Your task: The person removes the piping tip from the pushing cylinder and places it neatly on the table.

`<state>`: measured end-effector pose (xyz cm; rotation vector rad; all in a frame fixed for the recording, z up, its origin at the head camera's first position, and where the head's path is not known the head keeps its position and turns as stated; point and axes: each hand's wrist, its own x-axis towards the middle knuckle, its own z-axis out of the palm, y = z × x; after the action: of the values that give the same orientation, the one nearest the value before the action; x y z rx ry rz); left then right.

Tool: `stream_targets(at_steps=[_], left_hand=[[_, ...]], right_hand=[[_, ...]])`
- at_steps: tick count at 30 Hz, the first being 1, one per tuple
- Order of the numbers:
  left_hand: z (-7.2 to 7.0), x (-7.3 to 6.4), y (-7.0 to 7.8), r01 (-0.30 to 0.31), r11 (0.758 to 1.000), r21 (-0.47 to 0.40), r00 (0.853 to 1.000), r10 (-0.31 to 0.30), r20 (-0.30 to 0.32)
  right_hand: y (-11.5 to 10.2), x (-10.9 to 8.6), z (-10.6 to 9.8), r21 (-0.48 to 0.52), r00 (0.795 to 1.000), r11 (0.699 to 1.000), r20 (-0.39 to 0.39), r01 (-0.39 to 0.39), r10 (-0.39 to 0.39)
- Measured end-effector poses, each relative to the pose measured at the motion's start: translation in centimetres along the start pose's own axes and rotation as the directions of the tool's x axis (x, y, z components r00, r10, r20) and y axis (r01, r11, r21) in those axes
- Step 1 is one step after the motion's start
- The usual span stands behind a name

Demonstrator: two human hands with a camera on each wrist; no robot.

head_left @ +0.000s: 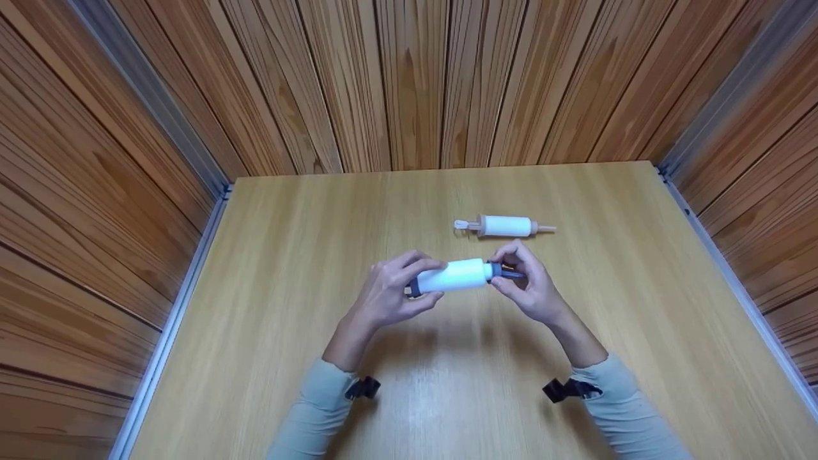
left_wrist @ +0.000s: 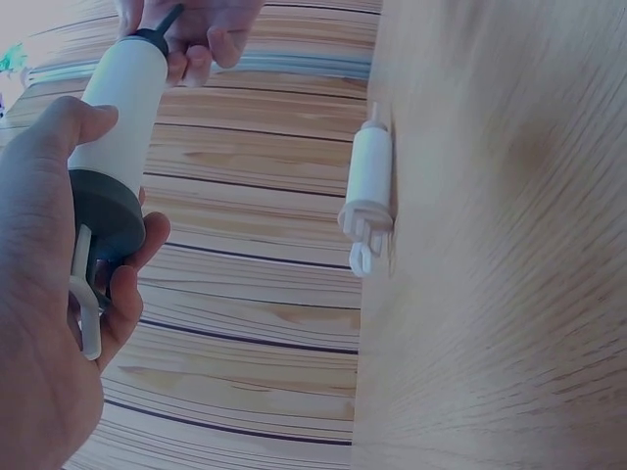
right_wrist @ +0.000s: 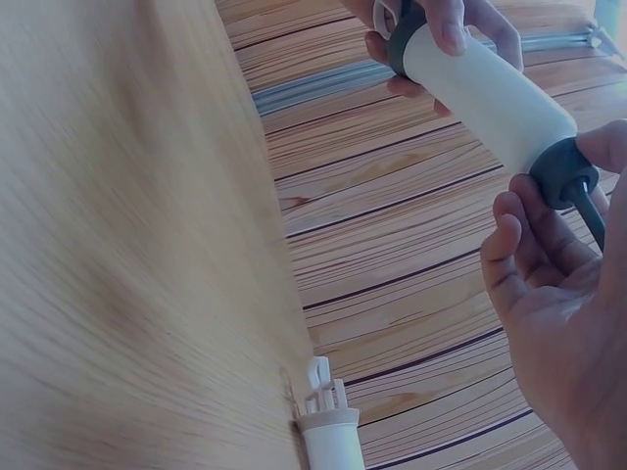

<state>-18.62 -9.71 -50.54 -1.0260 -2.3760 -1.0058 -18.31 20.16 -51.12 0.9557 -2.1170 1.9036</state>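
Note:
A large syringe (head_left: 455, 275) with a white barrel and dark grey end caps is held above the table, lying roughly level. My left hand (head_left: 385, 291) grips its left end, thumb and fingers around the barrel and cap. A pale loop handle (left_wrist: 86, 304) sticks out behind that cap in the left wrist view. At the other end my right hand (head_left: 532, 287) pinches the dark nozzle cap (right_wrist: 562, 172) between thumb and fingers. The thin nozzle (right_wrist: 588, 211) points out past the cap toward the right palm.
A second syringe (head_left: 505, 226), white with beige ends, lies on the wooden table (head_left: 307, 230) just beyond the hands, its nozzle to the right. Wood-panelled walls (head_left: 409, 83) enclose the back and sides, with metal rails (head_left: 169, 335) along the table's side edges.

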Motion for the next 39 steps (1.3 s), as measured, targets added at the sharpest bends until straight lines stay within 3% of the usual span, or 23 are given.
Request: stream_targets(at_steps=[14, 25, 39], left_hand=[[0.0, 0.0, -0.1, 0.002, 1.0, 0.015, 1.0, -0.002, -0.012], [0.3, -0.4, -0.8, 0.079, 0.997, -0.012, 0.997, -0.079, 0.0], [0.5, -0.7, -3.3, 0.123, 0.992, 0.012, 0.992, -0.122, -0.023]], right_hand=[[1.0, -0.1, -0.6, 0.125, 0.998, 0.99, -0.003, 0.061, -0.061], [1.5, -0.3, -1.3, 0.183, 0.993, 0.976, 0.005, 0.116, -0.119], [1.7, -1.0, -1.8, 0.162, 0.994, 0.981, -0.007, 0.106, -0.106]])
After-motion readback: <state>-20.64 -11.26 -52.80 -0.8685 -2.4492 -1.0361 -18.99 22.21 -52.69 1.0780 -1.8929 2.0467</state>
